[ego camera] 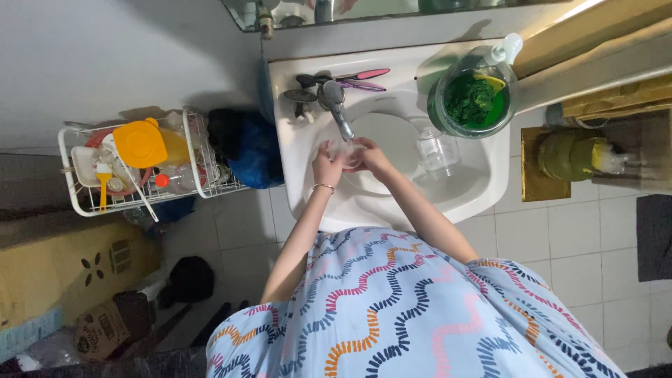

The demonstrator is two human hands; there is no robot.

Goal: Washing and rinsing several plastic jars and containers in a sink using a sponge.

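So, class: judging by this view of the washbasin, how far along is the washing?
Done, it seems: one clear glass stands in the white basin. In hand: the left hand and right hand hold a small clear glass under the tap; running water cannot be made out. Left: apparently the green-filled jar on the rim.

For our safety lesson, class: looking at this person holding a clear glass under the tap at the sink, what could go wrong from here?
1. The clear glass, held between the left hand and right hand under the tap, could slip if wet and chip against the sink.
2. A second glass stands in the basin beside the right arm; an elbow might knock it.
3. The green-filled jar sits on the sink's rim and could be nudged off.
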